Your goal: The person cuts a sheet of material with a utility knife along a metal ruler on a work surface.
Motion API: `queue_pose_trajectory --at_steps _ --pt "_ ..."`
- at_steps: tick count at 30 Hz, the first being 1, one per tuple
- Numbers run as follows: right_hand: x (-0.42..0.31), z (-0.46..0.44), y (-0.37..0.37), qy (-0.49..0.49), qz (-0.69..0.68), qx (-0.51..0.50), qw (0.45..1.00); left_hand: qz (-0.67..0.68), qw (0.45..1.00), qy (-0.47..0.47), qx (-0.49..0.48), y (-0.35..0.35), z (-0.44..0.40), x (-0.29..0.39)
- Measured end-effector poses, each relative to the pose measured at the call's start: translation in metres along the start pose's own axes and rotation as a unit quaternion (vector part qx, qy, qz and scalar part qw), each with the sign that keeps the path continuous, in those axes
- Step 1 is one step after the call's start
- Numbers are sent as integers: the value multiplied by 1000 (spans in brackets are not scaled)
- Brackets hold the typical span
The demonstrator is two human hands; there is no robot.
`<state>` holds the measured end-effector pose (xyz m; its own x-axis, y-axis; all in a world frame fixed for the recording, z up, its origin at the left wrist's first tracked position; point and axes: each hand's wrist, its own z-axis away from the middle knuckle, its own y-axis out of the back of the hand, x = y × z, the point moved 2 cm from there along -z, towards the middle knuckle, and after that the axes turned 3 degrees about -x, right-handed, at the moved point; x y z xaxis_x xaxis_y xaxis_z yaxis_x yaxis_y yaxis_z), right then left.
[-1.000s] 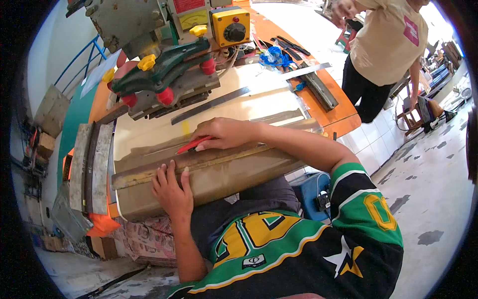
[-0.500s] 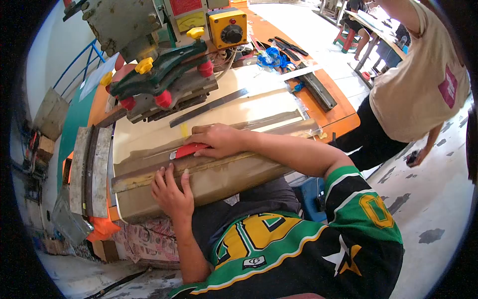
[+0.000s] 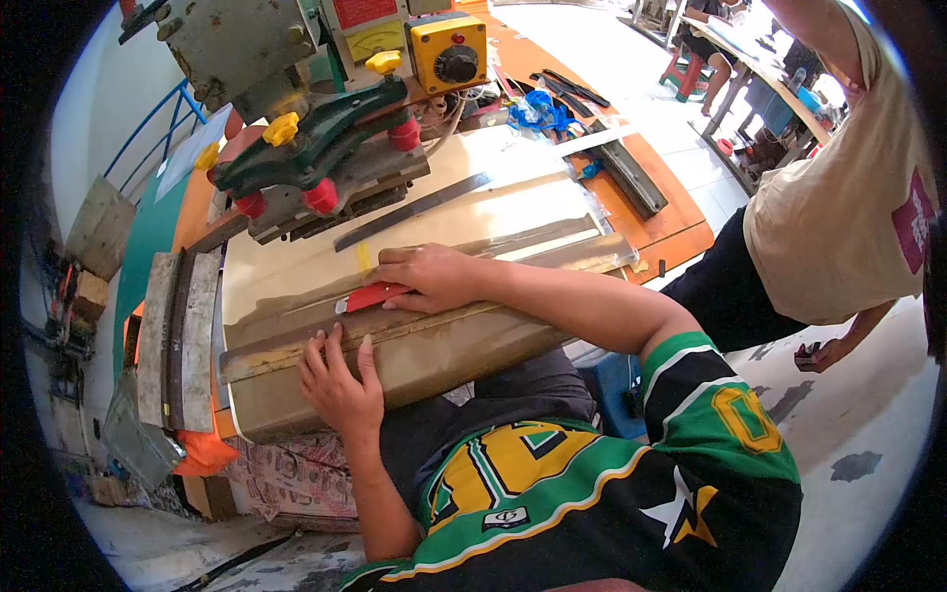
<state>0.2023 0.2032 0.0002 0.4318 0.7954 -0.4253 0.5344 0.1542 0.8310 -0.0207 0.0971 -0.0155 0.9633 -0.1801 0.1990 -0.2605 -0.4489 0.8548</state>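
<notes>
Red cutter (image 3: 377,295) — gripped by right hand (image 3: 434,276) | long strip (image 3: 264,359) — pressed by wide-spread left hand (image 3: 342,387), presumably for steadiness

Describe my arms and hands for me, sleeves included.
Your left hand and right hand are bare, with no gloves or watch visible. The right sleeve is short, banded green, white and black, with a yellow 0-shaped mark. Little of the left sleeve shows.
</notes>
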Motion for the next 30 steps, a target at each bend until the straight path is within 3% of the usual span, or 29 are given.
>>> queue_pose_trajectory --at_steps 30 --pt "1 -1 0 -20 -15 -2 1000 17 1000 -6 5 1 0 0"
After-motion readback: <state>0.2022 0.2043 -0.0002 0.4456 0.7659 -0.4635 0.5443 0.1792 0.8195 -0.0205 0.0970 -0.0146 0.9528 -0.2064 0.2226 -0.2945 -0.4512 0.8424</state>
